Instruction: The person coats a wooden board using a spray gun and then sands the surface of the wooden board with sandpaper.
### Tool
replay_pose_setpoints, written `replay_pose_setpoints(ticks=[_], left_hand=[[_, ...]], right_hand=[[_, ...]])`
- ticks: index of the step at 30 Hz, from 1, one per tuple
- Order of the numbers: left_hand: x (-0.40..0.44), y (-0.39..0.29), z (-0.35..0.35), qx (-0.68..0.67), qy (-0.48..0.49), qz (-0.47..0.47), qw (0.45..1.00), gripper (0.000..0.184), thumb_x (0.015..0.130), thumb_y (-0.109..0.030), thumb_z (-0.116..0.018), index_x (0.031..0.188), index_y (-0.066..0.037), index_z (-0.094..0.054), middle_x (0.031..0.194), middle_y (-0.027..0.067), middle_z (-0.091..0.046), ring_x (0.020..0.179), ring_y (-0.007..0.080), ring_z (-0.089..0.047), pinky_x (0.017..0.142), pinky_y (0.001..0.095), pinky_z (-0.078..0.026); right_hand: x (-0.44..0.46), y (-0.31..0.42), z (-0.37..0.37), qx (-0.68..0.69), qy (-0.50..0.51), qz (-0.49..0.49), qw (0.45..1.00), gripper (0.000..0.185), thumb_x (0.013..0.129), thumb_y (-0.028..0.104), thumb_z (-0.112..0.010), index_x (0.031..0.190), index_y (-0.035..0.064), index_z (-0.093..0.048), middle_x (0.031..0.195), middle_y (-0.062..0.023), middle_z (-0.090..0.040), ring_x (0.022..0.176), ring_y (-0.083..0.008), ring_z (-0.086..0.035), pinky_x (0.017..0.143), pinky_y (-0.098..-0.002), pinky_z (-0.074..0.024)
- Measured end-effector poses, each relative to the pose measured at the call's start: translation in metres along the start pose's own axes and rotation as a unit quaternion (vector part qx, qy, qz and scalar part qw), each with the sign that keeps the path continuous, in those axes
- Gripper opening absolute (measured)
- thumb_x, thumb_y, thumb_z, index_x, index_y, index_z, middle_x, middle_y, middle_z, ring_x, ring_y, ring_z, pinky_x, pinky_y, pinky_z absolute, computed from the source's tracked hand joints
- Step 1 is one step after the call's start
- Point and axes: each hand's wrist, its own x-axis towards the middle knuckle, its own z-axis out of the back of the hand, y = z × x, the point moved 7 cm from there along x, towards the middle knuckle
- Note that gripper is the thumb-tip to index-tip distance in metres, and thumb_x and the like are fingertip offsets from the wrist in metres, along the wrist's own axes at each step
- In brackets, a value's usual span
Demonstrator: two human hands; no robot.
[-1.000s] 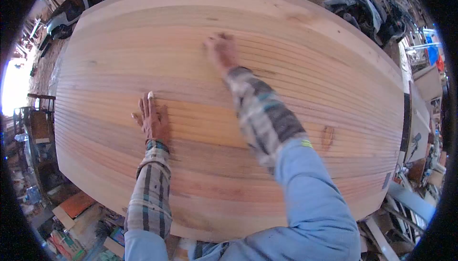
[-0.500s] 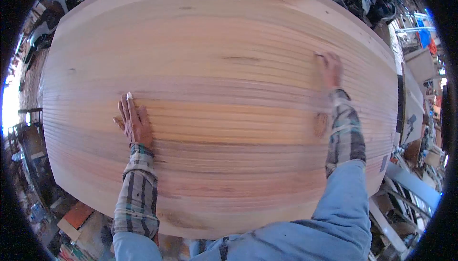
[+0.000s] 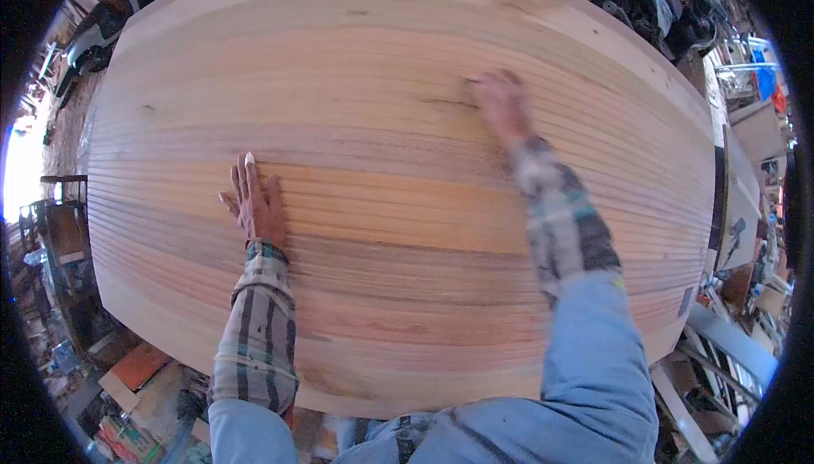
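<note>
A large wooden panel (image 3: 381,210) with long parallel grooves fills most of the view. On its left part my left hand (image 3: 258,208) lies flat with the fingers spread, one fingertip wrapped in white. Farther out, right of the panel's middle, my right hand (image 3: 504,106) is blurred by motion, its fingers curled down at the surface. A small dark edge shows by its fingertips; what it holds there, if anything, is too small and blurred to name.
A motorcycle (image 3: 127,2) stands beyond the far left corner, another (image 3: 632,2) beyond the far right. Cluttered shelving (image 3: 64,244) is at the left. Pale metal bars (image 3: 729,345) and a grey board (image 3: 739,201) are at the right.
My right hand moved right across the panel, then came back left toward the middle. My left hand stays flat on about the same part of the panel. The view shifted slightly.
</note>
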Motion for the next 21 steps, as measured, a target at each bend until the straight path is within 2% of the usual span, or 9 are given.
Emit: replay_pose_setpoints(ticks=[1,2,5,7,8,10,13,17,21], left_hand=[[0.001,-0.001,0.001,-0.005,0.0,0.004,1.0,0.058,0.1,-0.037,-0.045,0.152,-0.013,-0.03,0.159,0.0058,-0.028,0.148,0.0278,-0.02,0.117,0.0587,-0.001],[0.001,-0.001,-0.001,-0.01,0.001,0.006,1.0,0.058,0.1,-0.037,-0.045,0.152,-0.013,-0.03,0.159,0.0058,-0.027,0.148,0.0283,-0.02,0.117,0.0595,0.0],[0.001,0.005,-0.009,0.01,-0.007,-0.009,1.0,0.059,0.1,-0.038,-0.045,0.152,-0.014,-0.03,0.159,0.0063,-0.027,0.148,0.0294,-0.02,0.116,0.0607,0.001],[0.0,0.001,-0.004,0.009,-0.002,-0.004,1.0,0.059,0.1,-0.039,-0.045,0.152,-0.014,-0.031,0.159,0.0067,-0.027,0.148,0.0299,-0.02,0.116,0.0606,0.001],[0.001,-0.003,-0.001,0.003,0.004,-0.006,1.0,0.059,0.1,-0.039,-0.045,0.151,-0.014,-0.031,0.159,0.0072,-0.027,0.148,0.0304,-0.02,0.116,0.0605,0.001],[0.002,-0.003,-0.003,0.011,0.003,0.002,1.0,0.06,0.099,-0.04,-0.046,0.151,-0.013,-0.031,0.159,0.0075,-0.027,0.148,0.0303,-0.02,0.116,0.0603,0.001],[0.001,-0.001,0.0,0.011,0.008,0.008,1.0,0.061,0.099,-0.04,-0.046,0.151,-0.013,-0.032,0.158,0.0078,-0.028,0.147,0.0301,-0.021,0.116,0.0601,0.001],[0.001,-0.003,0.005,-0.004,0.005,-0.004,1.0,0.061,0.099,-0.04,-0.046,0.151,-0.012,-0.032,0.159,0.0076,-0.027,0.148,0.0296,-0.02,0.117,0.0601,0.001],[0.001,-0.002,0.002,-0.018,0.01,-0.002,1.0,0.06,0.099,-0.039,-0.046,0.151,-0.012,-0.032,0.159,0.0074,-0.026,0.148,0.0295,-0.019,0.117,0.0602,0.001]], right_hand=[[-0.006,-0.001,0.056,-0.093,0.122,-0.054,0.987,0.022,0.092,0.019,-0.053,0.105,0.0126,-0.07,0.103,-0.0092,-0.067,0.103,-0.0306,-0.061,0.098,-0.0459,-0.0431],[-0.031,-0.041,0.074,-0.1,0.058,-0.029,0.993,0.02,0.09,0.021,-0.055,0.1,0.0124,-0.071,0.095,-0.0098,-0.066,0.099,-0.0305,-0.06,0.095,-0.0448,-0.0441],[-0.03,-0.055,0.081,-0.05,0.052,-0.141,0.987,0.019,0.089,0.022,-0.057,0.098,0.0112,-0.071,0.091,-0.0117,-0.066,0.098,-0.0316,-0.06,0.094,-0.0452,-0.0447],[0.008,0.014,0.025,-0.016,0.096,-0.087,0.991,0.022,0.089,0.025,-0.058,0.1,0.0098,-0.07,0.096,-0.0136,-0.067,0.106,-0.0341,-0.058,0.097,-0.0473,-0.0432],[0.025,0.048,-0.016,-0.032,-0.019,0.01,0.999,0.014,0.088,0.02,-0.059,0.09,0.0082,-0.068,0.087,-0.0127,-0.064,0.09,-0.0349,-0.059,0.091,-0.0455,-0.0444],[0.086,0.129,-0.084,0.052,-0.071,0.018,0.996,0.013,0.085,0.019,-0.059,0.084,0.0079,-0.067,0.087,-0.0111,-0.065,0.087,-0.0323,-0.062,0.082,-0.0448,-0.0508],[0.163,0.222,-0.13,0.11,-0.004,0.006,0.994,0.015,0.084,0.019,-0.058,0.084,0.0089,-0.069,0.09,-0.0099,-0.067,0.092,-0.03,-0.063,0.079,-0.0443,-0.0524],[0.145,0.188,-0.107,0.124,0.056,-0.008,0.991,0.02,0.087,0.022,-0.057,0.096,0.0099,-0.07,0.097,-0.0104,-0.068,0.099,-0.0321,-0.062,0.091,-0.044,-0.048],[0.016,0.018,0.021,0.02,0.052,-0.046,0.997,0.02,0.089,0.021,-0.058,0.102,0.0107,-0.071,0.103,-0.0126,-0.069,0.103,-0.0321,-0.061,0.099,-0.0443,-0.0428]])
